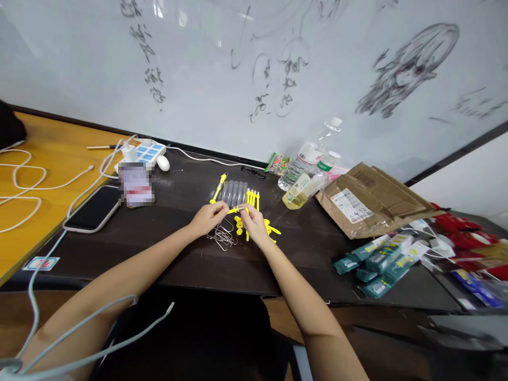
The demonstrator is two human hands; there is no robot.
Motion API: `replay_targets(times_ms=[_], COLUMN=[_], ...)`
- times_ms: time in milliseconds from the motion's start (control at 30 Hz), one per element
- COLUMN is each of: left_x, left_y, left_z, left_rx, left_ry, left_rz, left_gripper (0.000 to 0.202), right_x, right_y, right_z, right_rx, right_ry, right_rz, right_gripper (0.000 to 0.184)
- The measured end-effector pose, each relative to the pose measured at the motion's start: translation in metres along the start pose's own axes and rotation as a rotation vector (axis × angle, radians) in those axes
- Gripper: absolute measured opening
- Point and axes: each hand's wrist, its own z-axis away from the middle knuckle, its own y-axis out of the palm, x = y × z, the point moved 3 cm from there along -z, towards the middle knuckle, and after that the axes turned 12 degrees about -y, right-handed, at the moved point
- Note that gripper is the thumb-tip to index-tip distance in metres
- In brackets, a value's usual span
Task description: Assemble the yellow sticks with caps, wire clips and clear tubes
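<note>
My left hand pinches one end of a thin yellow plastic rod with a silvery section. At its other end are the closed fingers of my right hand, which partly hide it. Just beyond the hands lies a row of clear tubes, beside several yellow sticks with metal tips. A longer yellow piece lies to the left of the tubes. Bent metal wires are heaped below my left hand. Small yellow rings and other yellow parts surround my right hand.
At left are a black-screened phone, a power strip and loose white cables. Bottles, a brown package and green boxes occupy the right. A whiteboard rises behind the dark table.
</note>
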Motion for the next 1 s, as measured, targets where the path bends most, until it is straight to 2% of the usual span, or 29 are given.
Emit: replay_targets(times_ms=[100, 233, 400, 700, 833, 1000], left_x=[-0.003, -0.004, -0.004, -0.005, -0.004, 0.001], left_y=[0.002, 0.004, 0.005, 0.003, 0.003, 0.006], left_z=[0.004, 0.006, 0.005, 0.003, 0.002, 0.002], left_rx=[0.020, 0.060, 0.063, 0.069, 0.049, 0.058], left_ry=[0.039, 0.053, 0.088, 0.057, 0.050, 0.082], left_rz=[-0.161, -0.246, -0.200, -0.017, -0.015, -0.148], left_gripper=[0.026, 0.036, 0.036, 0.034, 0.033, 0.033], right_x=[0.007, 0.007, 0.008, 0.003, 0.008, 0.015], right_y=[0.004, 0.005, 0.003, 0.003, -0.001, -0.005], right_z=[0.002, 0.006, 0.008, 0.006, 0.005, 0.003], right_rx=[0.020, 0.050, 0.057, 0.063, 0.065, 0.077], right_ry=[-0.067, -0.027, -0.032, -0.075, -0.110, -0.219], right_rz=[0.081, 0.065, 0.061, 0.066, 0.271, 0.541], right_gripper=[0.023, 0.016, 0.009, 0.012, 0.016, 0.020])
